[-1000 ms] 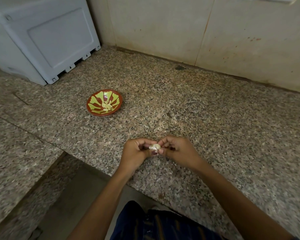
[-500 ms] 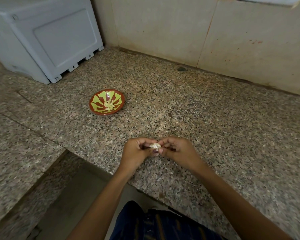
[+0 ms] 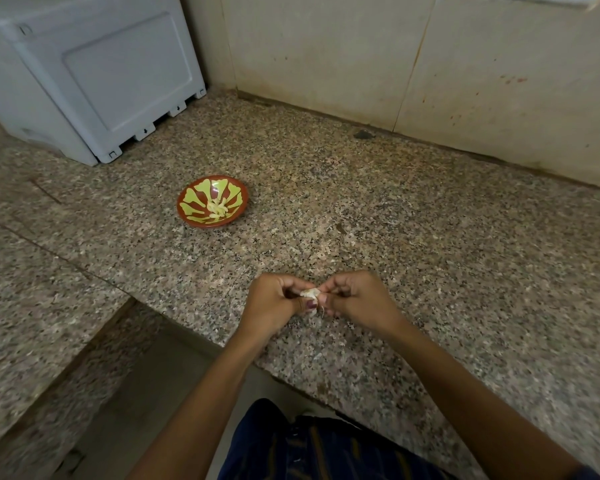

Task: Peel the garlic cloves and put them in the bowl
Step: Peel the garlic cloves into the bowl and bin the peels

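A pale garlic clove point(image 3: 310, 292) with papery skin is pinched between the fingertips of both hands, just above the granite counter near its front edge. My left hand point(image 3: 274, 304) grips it from the left, thumb nail on the skin. From the right, my right hand point(image 3: 355, 297) pinches it with curled fingers. A thin strand of skin hangs below the clove. The red bowl point(image 3: 238, 199) with a yellow-green pattern sits farther back and to the left; several peeled cloves point(image 3: 218, 209) lie in its middle.
A white plastic appliance point(image 3: 90, 74) stands at the back left corner of the granite counter point(image 3: 430, 237). A tiled wall point(image 3: 413, 53) closes the back. The counter steps down to a lower ledge point(image 3: 32, 289) on the left.
Both hands stay on the clove in the same spot; the fingers have shifted slightly on the skin. The camera view has drifted a little.
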